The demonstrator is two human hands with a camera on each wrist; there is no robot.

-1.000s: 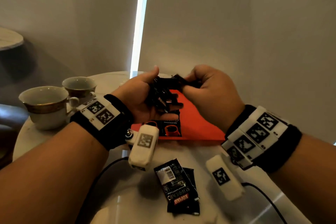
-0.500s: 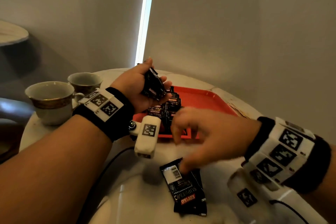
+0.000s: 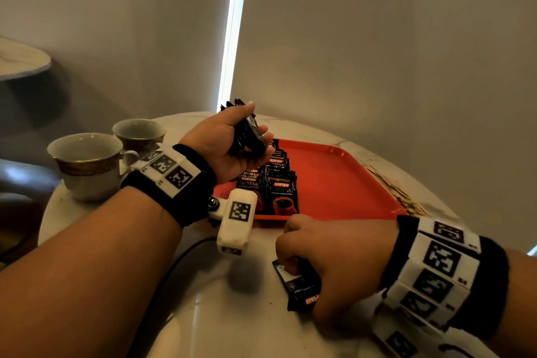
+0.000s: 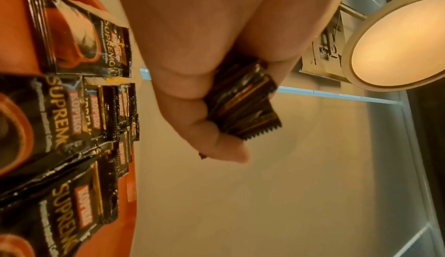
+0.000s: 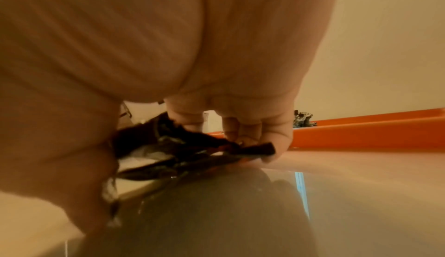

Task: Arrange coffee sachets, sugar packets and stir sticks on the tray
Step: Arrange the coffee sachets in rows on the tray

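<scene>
My left hand (image 3: 232, 139) is raised over the red tray's (image 3: 343, 183) left end, gripping a bunch of black coffee sachets (image 3: 248, 136), which the left wrist view shows fanned out of the fist (image 4: 243, 101). Several more black sachets (image 3: 273, 180) lie in overlapping rows on the tray's left part (image 4: 72, 112). My right hand (image 3: 316, 253) is down on the marble table in front of the tray, its fingers curled round the loose sachets (image 3: 302, 288) lying there; the right wrist view shows the fingertips (image 5: 277, 137) pinching their edge (image 5: 192, 147).
Two gold-rimmed cups (image 3: 90, 160) stand at the round table's left. A black cable (image 3: 174, 264) runs from the left wrist camera (image 3: 236, 218) across the table. The tray's right half is bare red. A wall and bright window slit (image 3: 232, 38) lie behind.
My right hand left the bunch held in front of me, came down to the table and closed on the loose sachets. My left hand lifted slightly with its bunch.
</scene>
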